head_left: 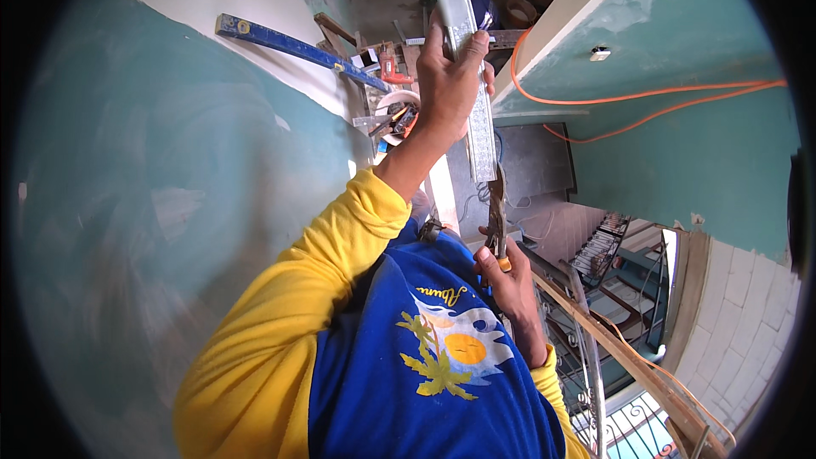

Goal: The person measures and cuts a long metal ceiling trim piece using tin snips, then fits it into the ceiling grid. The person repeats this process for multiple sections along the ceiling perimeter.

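My left hand [450, 89] is closed around a long galvanized metal channel [482, 149], which runs up past the top edge of the view. In my right hand [512, 285], low in front of my shirt, is a pair of tin snips [497, 204] with an orange-yellow grip. The snips' dark blades point up and meet the channel's lower end; whether they bite into the metal cannot be made out. My right fingers partly hide the handles.
At left a blue spirit level [297, 51] leans near a red power drill [393, 68] and a white bucket [387, 104] of tools. An orange cord [595, 102] hangs along the green wall at right. Lower right are a wooden plank [629, 353] and stair railings [633, 416].
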Demonstrator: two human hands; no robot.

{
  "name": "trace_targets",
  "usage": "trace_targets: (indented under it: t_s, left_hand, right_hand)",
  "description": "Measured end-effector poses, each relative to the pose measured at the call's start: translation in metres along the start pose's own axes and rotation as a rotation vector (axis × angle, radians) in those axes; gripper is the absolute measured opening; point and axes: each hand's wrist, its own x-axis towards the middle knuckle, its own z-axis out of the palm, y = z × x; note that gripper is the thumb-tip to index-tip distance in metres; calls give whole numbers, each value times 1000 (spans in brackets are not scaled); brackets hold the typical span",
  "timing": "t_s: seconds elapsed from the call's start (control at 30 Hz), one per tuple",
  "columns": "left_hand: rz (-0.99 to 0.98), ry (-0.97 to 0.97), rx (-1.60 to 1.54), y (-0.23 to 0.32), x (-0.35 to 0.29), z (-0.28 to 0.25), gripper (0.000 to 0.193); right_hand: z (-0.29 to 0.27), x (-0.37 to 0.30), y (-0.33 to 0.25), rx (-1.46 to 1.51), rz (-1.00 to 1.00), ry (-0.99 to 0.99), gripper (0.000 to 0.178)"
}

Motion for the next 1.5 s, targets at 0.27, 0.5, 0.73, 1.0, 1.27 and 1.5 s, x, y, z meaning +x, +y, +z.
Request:
trace_targets:
  t_s: [0.27,0.5,0.73,1.0,1.27,1.5]
  left_hand:
    - [5,20,46,-8,-1,-3,30]
    - [30,20,26,-15,0,-1,26]
    - [-18,18,8,-24,-1,-3,25]
    - [-74,-23,6,-32,-8,-2,50]
    - [-80,-22,-17,-34,-10,-3,31]
    - [-94,-2,6,-39,-10,-5,27]
  right_hand:
    - [-5,1,-4,-27,31,25,53]
    - [-5,-1,1,-41,44,63,48]
    - [-7,0,9,-97,51,53,51]
    - [-10,-1,4,-46,55,-6,58]
    - [-11,-3,8,-63,48,56,52]
    - [-13,-1,20,-92,12,70,48]
